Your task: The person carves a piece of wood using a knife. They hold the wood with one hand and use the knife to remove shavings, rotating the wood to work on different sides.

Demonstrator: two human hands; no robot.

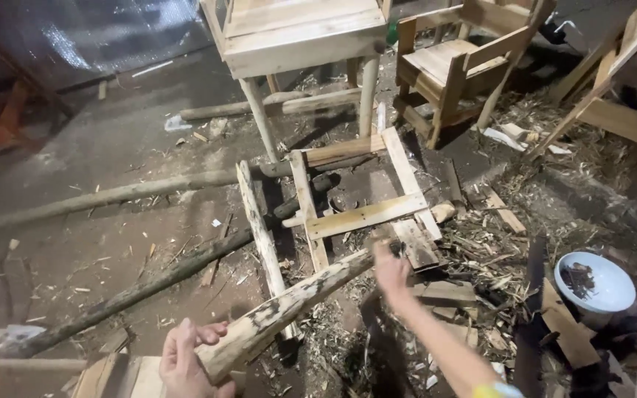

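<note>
My left hand [188, 360] grips the near, thick end of a pale stripped log [289, 302] that slants up to the right over a wooden block. My right hand [392, 271], blurred with motion, is shut on a small dark tool handle near the log's far end; the tool head is not clear. Just beyond lies a flat frame of pale planks [363, 214] on the ground.
A wooden table [300, 37] and a wooden chair [455, 70] stand behind the frame. Long dark poles [134, 291] lie on the concrete at left. Wood chips and offcuts litter the right side, beside a white bowl [595, 284] holding dark bits.
</note>
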